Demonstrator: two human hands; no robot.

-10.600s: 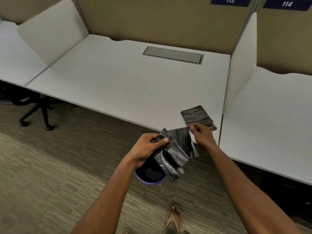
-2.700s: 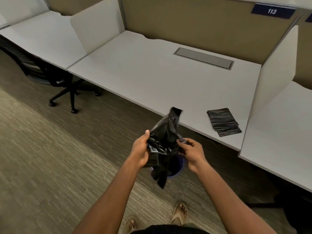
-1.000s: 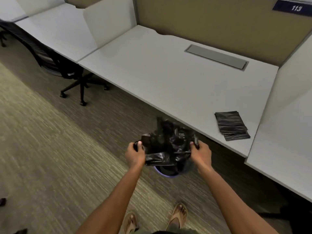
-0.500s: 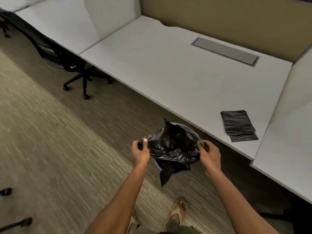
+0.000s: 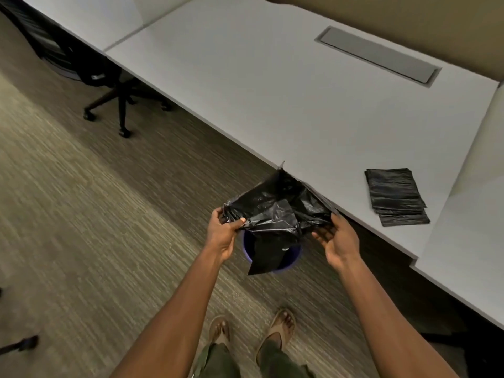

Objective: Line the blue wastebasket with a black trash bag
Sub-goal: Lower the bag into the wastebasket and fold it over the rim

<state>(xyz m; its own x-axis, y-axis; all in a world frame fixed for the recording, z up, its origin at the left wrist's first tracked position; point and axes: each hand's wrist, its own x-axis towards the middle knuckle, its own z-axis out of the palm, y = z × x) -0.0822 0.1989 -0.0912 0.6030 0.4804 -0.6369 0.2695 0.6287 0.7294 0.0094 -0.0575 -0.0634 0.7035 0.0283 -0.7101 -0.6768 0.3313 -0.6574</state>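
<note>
A crumpled black trash bag is stretched between my two hands above the floor. My left hand pinches its left edge. My right hand grips its right edge, fingers curled under the plastic. The bag's mouth gapes upward and a loose corner hangs down over the blue wastebasket, which stands on the carpet right below. Only parts of the basket's blue rim show; the bag hides the rest.
A white desk runs along the back, its edge just beyond the bag. A stack of folded black bags lies on it at the right. A black office chair stands at the upper left. My sandalled feet are on the carpet.
My hands have drawn further apart, spreading the bag's mouth wider over the wastebasket. The view has tilted down and moved closer to the desk.
</note>
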